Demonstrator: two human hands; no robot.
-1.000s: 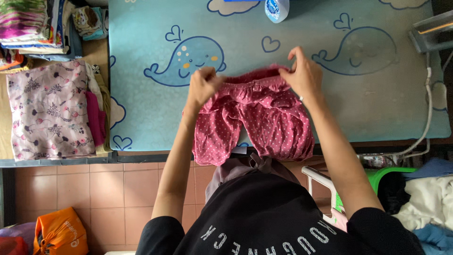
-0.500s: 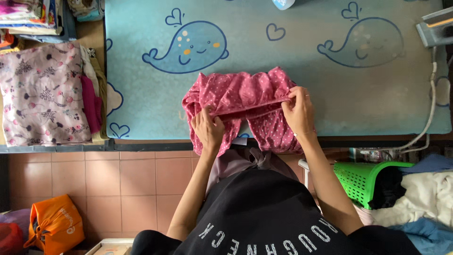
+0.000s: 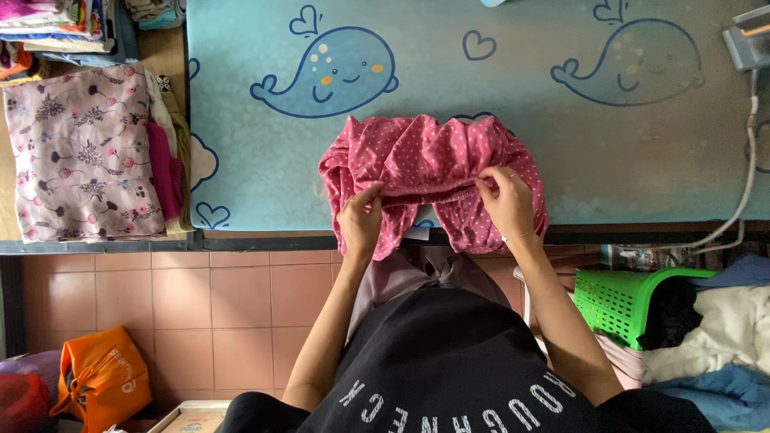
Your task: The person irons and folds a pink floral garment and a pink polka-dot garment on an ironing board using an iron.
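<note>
A pink polka-dot pair of shorts (image 3: 425,160) lies bunched near the front edge of a blue mat with whale drawings (image 3: 561,144). My left hand (image 3: 361,220) pinches the elastic waistband at its left end. My right hand (image 3: 507,200) grips the same waistband at its right end. The waistband is stretched between both hands, and the shorts' legs are folded up behind it, with some fabric hanging over the table edge.
A floral cloth (image 3: 80,152) lies on a pile of folded clothes at the left. An iron (image 3: 750,44) with its cable (image 3: 746,192) sits at the right edge. A green basket (image 3: 626,297) with laundry stands below right; an orange bag (image 3: 100,377) lies on the floor.
My hands have pulled the waistband from the far side toward the table's front edge, folding the shorts over on themselves. The view has shifted slightly downward.
</note>
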